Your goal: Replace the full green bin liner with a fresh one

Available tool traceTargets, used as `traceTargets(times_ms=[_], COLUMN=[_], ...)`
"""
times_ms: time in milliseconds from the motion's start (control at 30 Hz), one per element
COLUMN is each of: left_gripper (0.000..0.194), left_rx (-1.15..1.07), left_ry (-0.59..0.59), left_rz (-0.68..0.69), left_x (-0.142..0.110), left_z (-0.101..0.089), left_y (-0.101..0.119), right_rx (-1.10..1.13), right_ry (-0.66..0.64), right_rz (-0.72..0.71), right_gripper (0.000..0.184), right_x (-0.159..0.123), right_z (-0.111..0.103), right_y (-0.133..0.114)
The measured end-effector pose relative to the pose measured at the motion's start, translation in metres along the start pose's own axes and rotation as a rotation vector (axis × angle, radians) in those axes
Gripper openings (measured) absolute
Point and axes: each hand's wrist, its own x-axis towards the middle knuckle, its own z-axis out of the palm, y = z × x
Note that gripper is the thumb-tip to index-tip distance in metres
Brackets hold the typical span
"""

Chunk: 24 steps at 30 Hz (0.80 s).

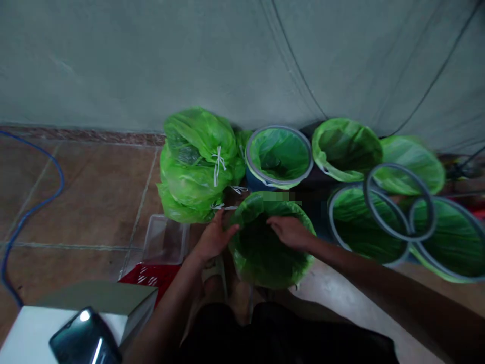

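A bin lined with a green plastic bag (273, 275) stands between my feet, its wide mouth facing up. At its left rim is my left hand (212, 240), thumb stretched toward the liner and apart from the fingers. My right hand (291, 232) reaches over the right rim into the mouth, its fingers curled together. Whatever they may pinch is too dark to make out. Several tied green bags (197, 167) with white strings are heaped just beyond my left hand.
A grey-rimmed lined bin (279, 179) and other lined bins (346, 151) stand along the wall. At right, a loose grey ring (428, 222) lies across two bin tops. A clear plastic tray (164, 240), white box (30, 333), dark glossy object (85, 338) and blue hose (56, 189) are at left.
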Motion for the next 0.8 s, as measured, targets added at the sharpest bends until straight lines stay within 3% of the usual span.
traceTargets(times_ms=[67,133,200,267,333,433,567,800], left_gripper=[0.079,0.074,0.067,0.066,0.069,0.066,0.065,0.070], left_rx=[-0.075,-0.199,-0.352,-0.476,-0.580,-0.652,-0.675,-0.597], left_ry=[0.044,-0.002,-0.133,-0.250,-0.312,-0.301,-0.243,-0.166], left_rz=[-0.060,-0.093,-0.143,-0.218,-0.235,-0.189,-0.204,-0.190], left_x=[-0.014,-0.033,-0.053,-0.068,-0.074,-0.072,-0.068,-0.074], left_z=[-0.006,-0.005,0.001,0.013,0.026,0.042,0.049,0.044], left_y=[-0.003,-0.005,-0.007,-0.008,-0.010,-0.016,-0.021,-0.019], right_rx=[0.056,0.183,0.431,0.835,1.187,1.449,1.556,1.655], right_ry=[0.205,0.372,0.460,0.425,0.323,0.271,0.314,0.384], right_rz=[0.145,0.344,0.542,0.682,0.660,0.544,0.518,0.447], right_gripper=[0.031,0.031,0.035,0.042,0.046,0.048,0.049,0.047], right_x=[-0.032,-0.066,-0.095,-0.116,-0.127,-0.129,-0.120,-0.117], right_z=[-0.013,-0.009,0.011,0.040,0.065,0.084,0.086,0.095], right_y=[0.025,0.050,0.066,0.072,0.068,0.059,0.054,0.058])
